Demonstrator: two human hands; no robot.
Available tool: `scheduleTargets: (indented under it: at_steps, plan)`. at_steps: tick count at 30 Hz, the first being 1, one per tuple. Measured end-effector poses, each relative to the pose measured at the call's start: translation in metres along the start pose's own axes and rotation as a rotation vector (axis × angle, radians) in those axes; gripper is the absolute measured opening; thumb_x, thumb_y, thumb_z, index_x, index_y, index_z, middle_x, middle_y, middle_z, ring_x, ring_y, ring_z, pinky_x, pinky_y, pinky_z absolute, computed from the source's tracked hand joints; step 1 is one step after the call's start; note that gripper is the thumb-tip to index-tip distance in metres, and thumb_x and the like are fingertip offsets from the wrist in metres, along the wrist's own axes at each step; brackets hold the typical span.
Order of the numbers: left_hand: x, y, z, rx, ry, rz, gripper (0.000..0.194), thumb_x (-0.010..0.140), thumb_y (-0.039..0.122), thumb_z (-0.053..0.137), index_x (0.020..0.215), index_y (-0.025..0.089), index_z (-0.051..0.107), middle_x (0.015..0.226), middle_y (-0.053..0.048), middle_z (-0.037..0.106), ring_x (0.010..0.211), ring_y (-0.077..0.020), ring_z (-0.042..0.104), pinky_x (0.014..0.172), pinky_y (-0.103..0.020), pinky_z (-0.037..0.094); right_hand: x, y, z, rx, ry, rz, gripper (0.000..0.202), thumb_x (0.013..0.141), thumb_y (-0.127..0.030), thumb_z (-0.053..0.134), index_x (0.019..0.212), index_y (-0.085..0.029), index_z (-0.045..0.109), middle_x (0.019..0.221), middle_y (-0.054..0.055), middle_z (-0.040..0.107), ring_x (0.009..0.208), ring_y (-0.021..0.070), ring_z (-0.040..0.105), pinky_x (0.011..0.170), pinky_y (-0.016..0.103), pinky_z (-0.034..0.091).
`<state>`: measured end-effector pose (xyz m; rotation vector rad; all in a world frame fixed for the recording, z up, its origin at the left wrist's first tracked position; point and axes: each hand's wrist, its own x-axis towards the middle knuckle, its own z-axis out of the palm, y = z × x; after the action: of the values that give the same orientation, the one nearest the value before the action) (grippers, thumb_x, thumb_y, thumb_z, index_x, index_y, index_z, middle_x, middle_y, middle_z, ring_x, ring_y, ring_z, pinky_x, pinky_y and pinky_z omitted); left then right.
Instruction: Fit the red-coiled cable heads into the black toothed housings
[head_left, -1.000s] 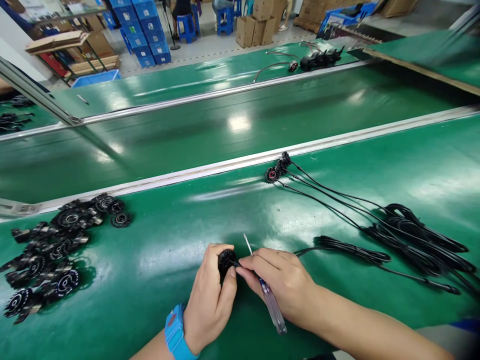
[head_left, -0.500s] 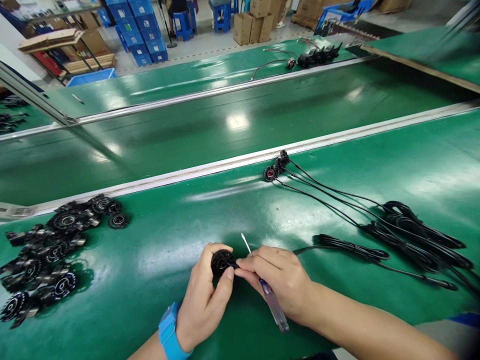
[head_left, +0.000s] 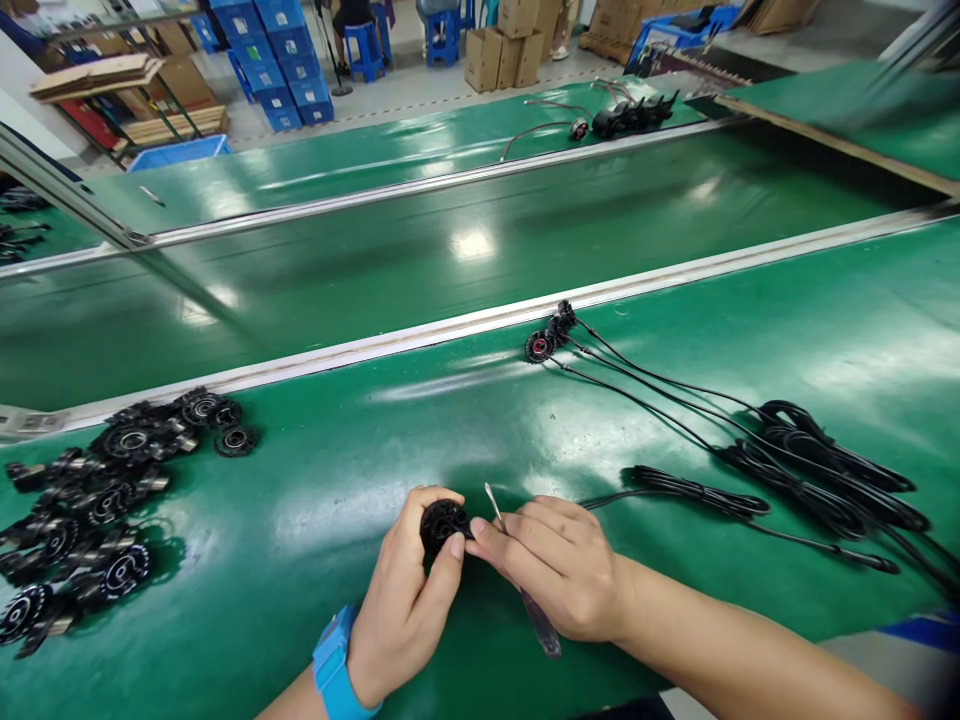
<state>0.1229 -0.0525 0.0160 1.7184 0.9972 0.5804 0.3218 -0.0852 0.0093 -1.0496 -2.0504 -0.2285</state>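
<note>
Both our hands are closed and meet over the green work surface. With our left hand we grip a black round part, thumb on its near side and fingers curled around its far and left sides. With our right hand we pinch at the right side of that part, where a short dark piece runs in under our fingertips; we cannot tell its exact shape. We also hold a screwdriver in the same right hand, its tip pointing up and away from us, its handle coming out below our palm.

We wear a blue wristband on our left wrist. Well to the left of our left hand lies a pile of black toothed parts, some with metallic pieces. Beyond our hands and slightly right, near the white rail, sits a small cluster of round parts, from which thin leads run to black cable coils. Closer to our right hand, just beyond our right forearm, lies a tied cable bundle.
</note>
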Motion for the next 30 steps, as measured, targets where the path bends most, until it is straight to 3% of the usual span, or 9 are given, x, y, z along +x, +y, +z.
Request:
scheduleTargets:
  at_steps: [6, 13, 19, 25, 30]
  plan:
    - [0.0, -0.002, 0.0, -0.029, 0.016, -0.007, 0.021, 0.106, 0.027, 0.043, 0.126, 0.028, 0.047, 0.115, -0.004, 0.055, 0.108, -0.0199, 0.055, 0.093, -0.032, 0.044, -0.001, -0.003, 0.008, 0.16, 0.003, 0.214, 0.005, 0.097, -0.018, 0.065, 0.094, -0.014, 0.067, 0.07, 0.001, 0.067, 0.064, 0.0141, 0.065, 0.06, 0.027, 0.052]
    - [0.006, -0.002, 0.001, -0.007, 0.075, 0.026, 0.018, 0.096, 0.017, 0.048, 0.112, 0.025, 0.054, 0.097, 0.0, 0.058, 0.086, -0.0168, 0.057, 0.076, -0.026, 0.047, 0.0, -0.001, 0.016, 0.498, -0.025, 0.413, 0.009, 0.096, -0.024, 0.067, 0.091, -0.017, 0.066, 0.073, 0.0, 0.069, 0.061, 0.0104, 0.064, 0.06, 0.021, 0.05]
    - [0.013, 0.001, 0.002, -0.055, 0.11, 0.011, 0.014, 0.09, 0.016, 0.049, 0.101, 0.022, 0.057, 0.085, 0.002, 0.058, 0.075, -0.0152, 0.055, 0.069, -0.025, 0.045, 0.0, 0.0, 0.019, 0.526, -0.04, 0.442, 0.016, 0.098, -0.031, 0.065, 0.089, -0.018, 0.067, 0.069, -0.001, 0.067, 0.058, 0.0093, 0.062, 0.057, 0.021, 0.047]
    - [0.013, 0.004, 0.004, -0.146, 0.113, -0.045, 0.012, 0.087, 0.016, 0.051, 0.095, 0.02, 0.058, 0.081, 0.001, 0.056, 0.073, -0.0154, 0.053, 0.067, -0.026, 0.044, 0.001, -0.006, 0.015, 0.363, 0.007, 0.36, 0.005, 0.097, -0.022, 0.065, 0.093, -0.018, 0.067, 0.074, 0.0, 0.071, 0.065, 0.0123, 0.067, 0.063, 0.024, 0.052]
    - [0.01, -0.001, 0.007, -0.255, 0.091, -0.125, 0.011, 0.094, 0.025, 0.05, 0.102, 0.02, 0.057, 0.084, 0.0, 0.055, 0.071, -0.0155, 0.051, 0.066, -0.028, 0.042, 0.003, -0.003, 0.015, 0.387, -0.013, 0.372, 0.011, 0.099, -0.025, 0.063, 0.09, -0.019, 0.067, 0.069, -0.001, 0.068, 0.057, 0.0106, 0.063, 0.057, 0.023, 0.049]
